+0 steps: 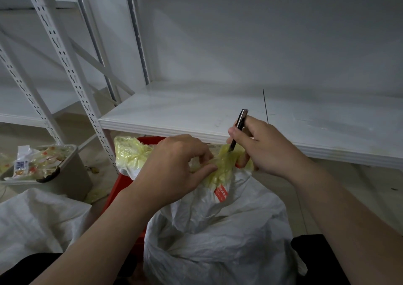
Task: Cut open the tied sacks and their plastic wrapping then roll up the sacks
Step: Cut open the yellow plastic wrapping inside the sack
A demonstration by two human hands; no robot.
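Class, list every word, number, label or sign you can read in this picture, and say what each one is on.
Nothing can be read for certain.
Red label at the bunched neck of the white sack: white characters, too blurred to read.
White packet in the grey bin: a dark square code and small print, too small to read.

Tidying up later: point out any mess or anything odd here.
The grey bin on the left is overfull, plastic wrappers heaped above its rim. A yellow scrap lies on the floor beside it.
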